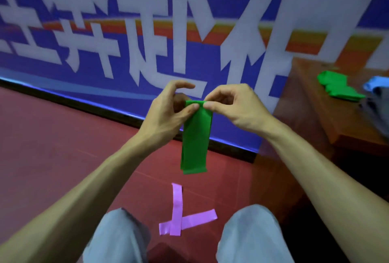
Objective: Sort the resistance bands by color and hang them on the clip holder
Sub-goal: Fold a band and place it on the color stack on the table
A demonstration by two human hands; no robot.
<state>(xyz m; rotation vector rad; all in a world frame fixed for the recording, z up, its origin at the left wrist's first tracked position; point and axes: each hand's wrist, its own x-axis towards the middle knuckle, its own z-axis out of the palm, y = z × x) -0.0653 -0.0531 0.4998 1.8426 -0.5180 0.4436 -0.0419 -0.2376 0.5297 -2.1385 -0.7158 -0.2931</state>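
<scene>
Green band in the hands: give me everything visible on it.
The green band is a flat, smooth strip, rubbery-looking, doubled so two layers show at its lower end. It hangs straight down in mid-air above the red floor. The left hand and right hand pinch its top edge side by side; nothing else touches it.

left hand [168,107]: pinching | right hand [235,105]: pinching, seemingly | arms: outstretched

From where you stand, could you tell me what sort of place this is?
Probably a gym or sports hall: red floor, a big blue banner along the wall, and resistance bands on a wooden bench.
</scene>
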